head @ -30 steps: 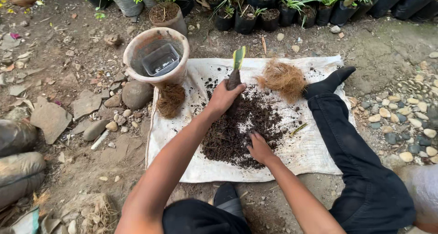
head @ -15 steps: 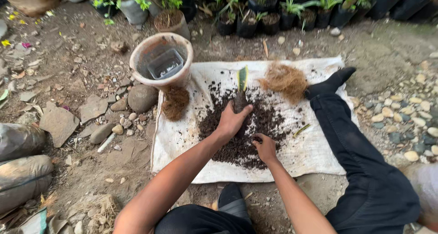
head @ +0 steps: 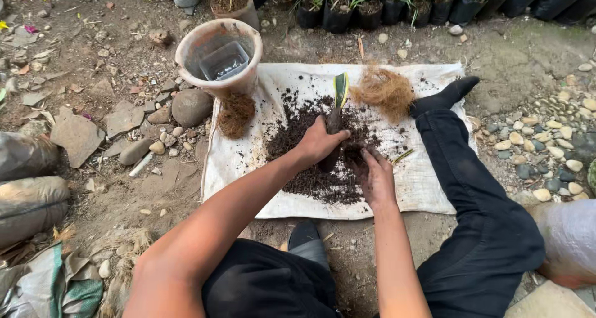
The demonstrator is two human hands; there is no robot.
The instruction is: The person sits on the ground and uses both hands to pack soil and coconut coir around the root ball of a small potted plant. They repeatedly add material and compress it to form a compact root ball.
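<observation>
Head view shows my left hand [head: 320, 141] wrapped around a small black bag [head: 333, 124] holding a seedling [head: 341, 88], while my right hand [head: 374, 172], fingers loosely curled, presses into soil [head: 323, 181] on the white cloth [head: 242, 163].

Both bare forearms reach forward and converge — the left hand [head: 320, 141] curled closed in a grip, knuckles up, the right hand [head: 374, 174] just beside it, palm down, fingers bent — legs in dark trousers spread wide.
</observation>
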